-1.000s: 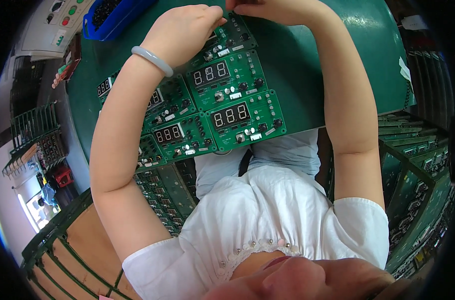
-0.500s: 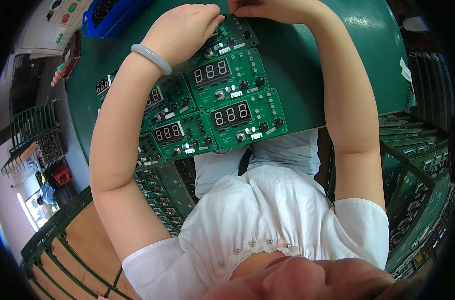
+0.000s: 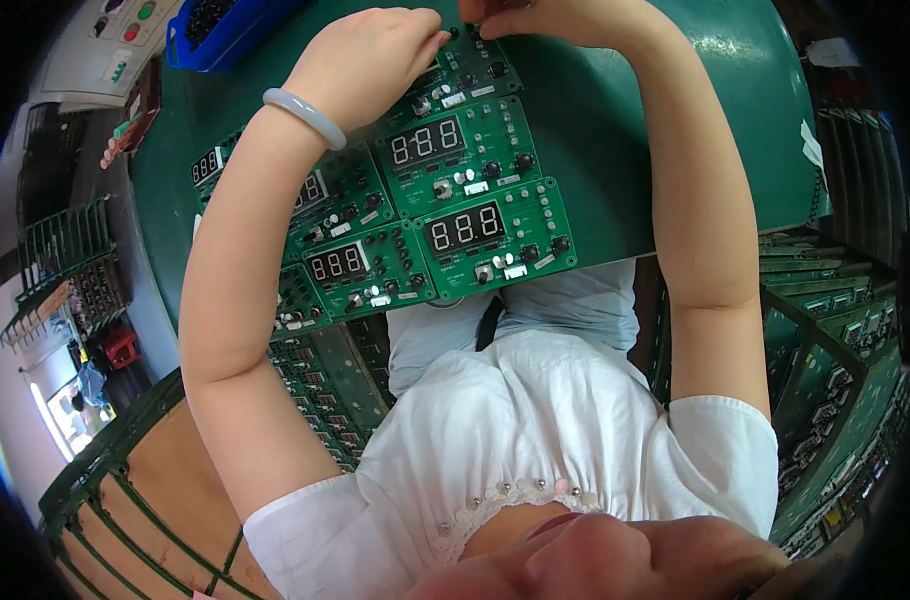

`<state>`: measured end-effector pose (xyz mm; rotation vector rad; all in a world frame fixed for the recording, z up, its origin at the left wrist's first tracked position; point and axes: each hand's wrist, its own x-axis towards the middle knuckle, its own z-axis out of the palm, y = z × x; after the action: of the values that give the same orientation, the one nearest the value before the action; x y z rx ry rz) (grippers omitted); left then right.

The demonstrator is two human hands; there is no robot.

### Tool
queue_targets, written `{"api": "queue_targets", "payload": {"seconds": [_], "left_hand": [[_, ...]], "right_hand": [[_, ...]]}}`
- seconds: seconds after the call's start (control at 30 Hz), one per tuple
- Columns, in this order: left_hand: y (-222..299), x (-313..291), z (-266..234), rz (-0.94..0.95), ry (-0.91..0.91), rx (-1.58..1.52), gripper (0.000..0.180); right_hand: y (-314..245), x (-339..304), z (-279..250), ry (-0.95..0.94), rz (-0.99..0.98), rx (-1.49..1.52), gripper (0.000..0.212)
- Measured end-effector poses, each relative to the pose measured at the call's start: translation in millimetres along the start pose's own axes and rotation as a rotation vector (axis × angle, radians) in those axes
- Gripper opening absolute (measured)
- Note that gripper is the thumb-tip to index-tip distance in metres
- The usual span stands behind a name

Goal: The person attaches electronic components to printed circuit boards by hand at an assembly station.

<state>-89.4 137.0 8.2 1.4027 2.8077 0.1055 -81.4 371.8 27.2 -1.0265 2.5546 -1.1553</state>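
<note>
At the far side of the green circuit boards, my left hand [image 3: 370, 60] is closed with its fingers curled together over the farthest board [image 3: 483, 70]. Whatever its fingertips hold is hidden. My right hand [image 3: 550, 22] pinches at the far right part of that same board, by small dark round parts, and what lies in the pinch is too small to name. Nearer to me lie a board [image 3: 520, 135] with a three-digit display and another like it [image 3: 530, 225] at the table's near edge. More boards [image 3: 385, 262] lie to their left, partly under my left forearm.
A blue bin [image 3: 220, 45] of small black parts stands at the far left of the green table [image 3: 715, 110]. Beyond it is a pale machine panel [image 3: 125, 50] with buttons. Green racks [image 3: 825, 330] holding boards stand at my right, and a rack frame [image 3: 155, 500] at my left.
My right fingertips have shifted slightly to the right over the farthest board. The right-hand column of boards has slid a little to the right. My left hand has barely moved.
</note>
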Motion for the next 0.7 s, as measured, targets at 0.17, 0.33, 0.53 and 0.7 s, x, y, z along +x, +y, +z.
{"api": "queue_targets", "payload": {"seconds": [0.17,0.33,0.53,0.7], "left_hand": [[-0.5,-3.1,-1.8,-0.037,0.002,-0.034,0.023],[-9.6,-11.6,-4.7,-0.090,-0.019,-0.139,0.026],[-8.0,-17.1,-9.8,-0.170,-0.021,-0.408,0.030],[-12.8,-24.7,-2.9,-0.184,0.022,-0.559,0.033]], "right_hand": [[4.5,2.8,6.8,0.003,-0.041,0.089,0.022],[-6.9,8.0,12.3,-0.044,-0.041,0.064,0.022],[-17.3,2.0,5.5,-0.043,0.012,-0.002,0.023],[-5.2,10.6,18.9,-0.031,-0.033,-0.032,0.021]]}}
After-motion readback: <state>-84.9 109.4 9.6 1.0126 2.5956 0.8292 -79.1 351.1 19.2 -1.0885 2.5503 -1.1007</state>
